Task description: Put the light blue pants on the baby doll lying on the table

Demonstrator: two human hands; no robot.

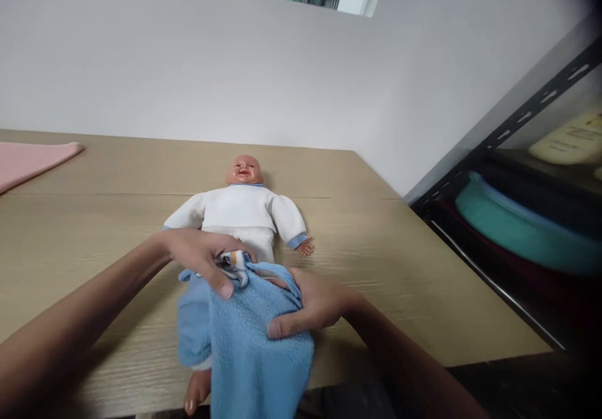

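A baby doll (237,208) lies on its back on the table, head away from me. It wears a white top with blue cuffs, and blue fabric (194,322) covers one leg, with a bare foot below. Over its lower body I hold a blue terry-cloth garment (256,337), which hangs past the table's front edge. My left hand (204,256) grips the opening near a white and orange trim, thumb outside. On the opposite side of the opening, my right hand (313,303) grips the cloth with its thumb on the front; its other fingers are mostly hidden. The doll's other leg is covered.
A pink cloth (35,160) lies at the table's (376,268) far left. White walls (211,61) stand behind and to the right. A black metal shelf (498,127) at the right holds a teal basin (522,231) and a yellowish package (571,140).
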